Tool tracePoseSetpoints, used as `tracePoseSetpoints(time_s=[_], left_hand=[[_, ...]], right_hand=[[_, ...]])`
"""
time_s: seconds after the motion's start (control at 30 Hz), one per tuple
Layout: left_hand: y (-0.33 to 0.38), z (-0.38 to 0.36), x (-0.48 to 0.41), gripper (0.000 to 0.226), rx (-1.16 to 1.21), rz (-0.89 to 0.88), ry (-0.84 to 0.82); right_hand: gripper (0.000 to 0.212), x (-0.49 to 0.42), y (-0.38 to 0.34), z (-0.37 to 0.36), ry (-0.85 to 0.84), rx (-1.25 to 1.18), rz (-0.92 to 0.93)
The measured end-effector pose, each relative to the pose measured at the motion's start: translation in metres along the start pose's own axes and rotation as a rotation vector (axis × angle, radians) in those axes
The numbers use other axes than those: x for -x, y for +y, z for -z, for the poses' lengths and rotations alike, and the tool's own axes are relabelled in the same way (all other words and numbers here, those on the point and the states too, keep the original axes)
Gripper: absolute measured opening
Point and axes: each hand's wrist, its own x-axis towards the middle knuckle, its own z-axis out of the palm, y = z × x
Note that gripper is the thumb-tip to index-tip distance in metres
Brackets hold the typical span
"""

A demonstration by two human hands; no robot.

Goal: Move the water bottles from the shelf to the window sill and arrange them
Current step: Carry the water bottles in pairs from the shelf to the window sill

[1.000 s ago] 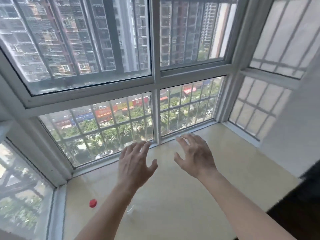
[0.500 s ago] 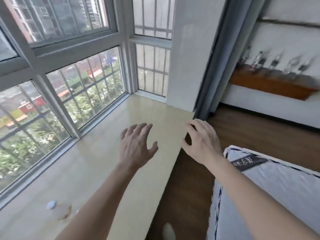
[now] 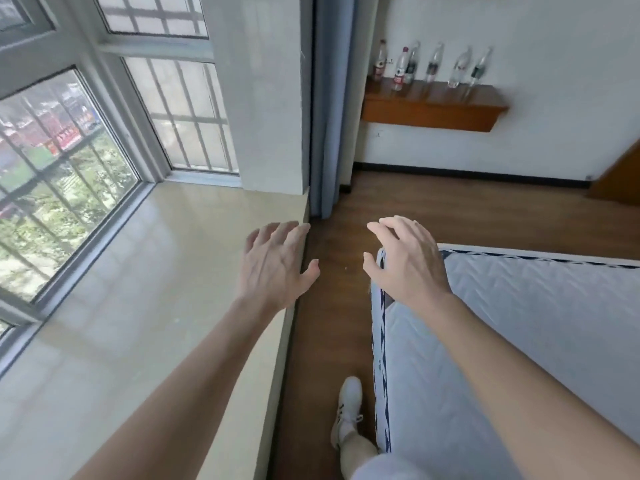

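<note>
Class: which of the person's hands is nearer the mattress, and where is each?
Right. The right hand is over the near corner of the mattress; whether it touches is unclear. The left hand is over the edge of the sill, across the floor strip.

Daylight comes in through barred windows [image 3: 65, 188] on the left, with greenery and red signs blurred outside. A pale pillar [image 3: 270, 98] stands beside a grey-blue curtain [image 3: 329, 109] (it hangs down to the floor). The far wall [image 3: 561, 39] is white, with a dark skirting [image 3: 467, 172]. Brown wooden floor [image 3: 478, 213] runs past a quilted light mattress [image 3: 540, 323] with dark-patterned edging.
</note>
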Motion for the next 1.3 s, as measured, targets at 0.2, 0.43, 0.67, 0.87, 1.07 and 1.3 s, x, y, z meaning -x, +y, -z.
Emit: tracePoseSetpoints(time_s=[0.2,0.43,0.67,0.87,1.07,1.3], left_hand=[[0.01,-0.039,-0.078,0.061,-0.008,-0.057,-0.045],[0.025,-0.086,-0.198,0.061,-0.024,-0.067,-0.051],[0.039,-0.125,-0.301,0.056,0.013,-0.043,-0.037],[0.039,-0.151,-0.367,0.052,0.017,-0.06,-0.013],[0.033,-0.191,-0.442,0.059,0.019,-0.086,-0.058],[0.01,-0.237,-0.573,0.06,0.04,-0.155,-0.065]], right_hand=[[0.041,-0.044,0.052,-0.039,0.013,-0.005,-0.054],[0.04,-0.127,0.129,-0.089,-0.034,-0.003,-0.08],[0.043,-0.204,0.188,-0.13,-0.016,-0.01,-0.076],[0.044,-0.253,0.225,-0.159,-0.036,-0.015,-0.1],[0.044,-0.306,0.267,-0.199,-0.043,-0.007,-0.14],[0.045,-0.405,0.318,-0.254,-0.074,0.053,-0.243]])
